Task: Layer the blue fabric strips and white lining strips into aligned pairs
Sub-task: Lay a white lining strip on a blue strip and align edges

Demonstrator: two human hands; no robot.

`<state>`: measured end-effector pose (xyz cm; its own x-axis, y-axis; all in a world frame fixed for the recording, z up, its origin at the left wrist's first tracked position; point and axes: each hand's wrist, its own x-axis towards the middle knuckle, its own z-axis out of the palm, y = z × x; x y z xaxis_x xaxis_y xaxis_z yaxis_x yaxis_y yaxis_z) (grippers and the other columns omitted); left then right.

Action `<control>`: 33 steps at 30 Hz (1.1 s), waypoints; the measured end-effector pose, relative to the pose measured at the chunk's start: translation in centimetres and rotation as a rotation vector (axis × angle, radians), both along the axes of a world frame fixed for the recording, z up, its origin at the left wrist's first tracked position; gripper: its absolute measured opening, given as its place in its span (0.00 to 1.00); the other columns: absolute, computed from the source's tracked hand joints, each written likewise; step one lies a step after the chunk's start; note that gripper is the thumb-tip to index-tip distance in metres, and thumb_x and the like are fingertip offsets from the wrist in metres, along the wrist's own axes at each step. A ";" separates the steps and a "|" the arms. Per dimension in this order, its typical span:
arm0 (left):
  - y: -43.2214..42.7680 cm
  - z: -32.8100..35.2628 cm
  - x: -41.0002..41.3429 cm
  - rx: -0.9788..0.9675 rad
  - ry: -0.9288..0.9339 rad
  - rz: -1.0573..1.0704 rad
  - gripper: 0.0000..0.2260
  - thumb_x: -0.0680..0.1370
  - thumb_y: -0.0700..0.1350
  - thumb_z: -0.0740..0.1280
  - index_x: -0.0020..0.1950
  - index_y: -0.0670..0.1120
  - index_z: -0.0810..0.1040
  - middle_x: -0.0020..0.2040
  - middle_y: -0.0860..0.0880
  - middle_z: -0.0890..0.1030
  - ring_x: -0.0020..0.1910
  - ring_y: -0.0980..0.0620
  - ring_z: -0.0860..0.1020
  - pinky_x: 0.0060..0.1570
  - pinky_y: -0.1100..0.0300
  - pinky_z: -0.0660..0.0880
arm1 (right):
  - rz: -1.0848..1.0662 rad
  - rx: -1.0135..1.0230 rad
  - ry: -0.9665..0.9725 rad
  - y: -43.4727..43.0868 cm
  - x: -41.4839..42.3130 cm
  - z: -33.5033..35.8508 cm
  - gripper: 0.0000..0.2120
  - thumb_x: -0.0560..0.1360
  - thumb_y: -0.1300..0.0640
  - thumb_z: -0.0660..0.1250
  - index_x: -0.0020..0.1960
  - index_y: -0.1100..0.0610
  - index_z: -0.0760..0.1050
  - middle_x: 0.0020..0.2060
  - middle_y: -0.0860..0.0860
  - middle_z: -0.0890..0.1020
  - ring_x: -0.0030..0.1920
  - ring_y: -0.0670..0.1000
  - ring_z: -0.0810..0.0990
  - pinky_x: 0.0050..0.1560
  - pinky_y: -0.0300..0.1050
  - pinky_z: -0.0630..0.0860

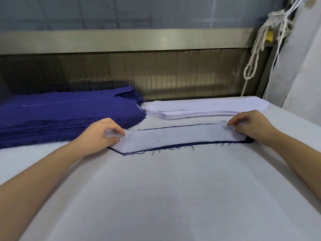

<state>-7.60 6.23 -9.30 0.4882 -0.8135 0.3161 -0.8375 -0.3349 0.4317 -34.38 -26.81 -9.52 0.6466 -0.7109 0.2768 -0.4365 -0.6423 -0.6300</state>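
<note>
A white lining strip lies on top of a blue fabric strip, whose frayed dark edge shows along the near side and the far side. My left hand pinches the white strip's left end between thumb and fingers. At the right end, my right hand has its curled fingertips on the white strip. A thick stack of blue fabric strips sits at the back left. A stack of white lining strips sits at the back, right of the blue stack.
The work goes on over a white cloth-covered table. A metal rail and a ribbed panel close off the far side. White cords hang at the upper right beside a pale curtain.
</note>
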 end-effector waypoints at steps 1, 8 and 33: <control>0.0 0.0 0.0 -0.002 -0.003 -0.001 0.13 0.72 0.35 0.71 0.43 0.56 0.80 0.47 0.56 0.77 0.48 0.62 0.75 0.46 0.74 0.65 | -0.002 -0.005 0.000 -0.1 0.0 0.0 0.18 0.69 0.75 0.62 0.38 0.53 0.80 0.42 0.55 0.82 0.46 0.54 0.77 0.48 0.43 0.72; 0.1 0.0 0.1 -0.014 -0.014 -0.011 0.12 0.73 0.34 0.70 0.45 0.52 0.81 0.47 0.54 0.77 0.49 0.60 0.75 0.48 0.75 0.66 | -0.007 -0.069 -0.007 -0.2 0.0 -0.3 0.16 0.70 0.73 0.64 0.38 0.53 0.79 0.39 0.51 0.80 0.43 0.50 0.76 0.48 0.39 0.67; 0.4 0.0 0.1 0.009 -0.001 -0.054 0.12 0.72 0.30 0.68 0.47 0.46 0.82 0.44 0.55 0.82 0.48 0.64 0.77 0.47 0.77 0.70 | -0.078 -0.072 0.051 -0.1 0.3 -0.3 0.16 0.71 0.70 0.61 0.40 0.53 0.81 0.39 0.51 0.81 0.43 0.52 0.75 0.45 0.42 0.69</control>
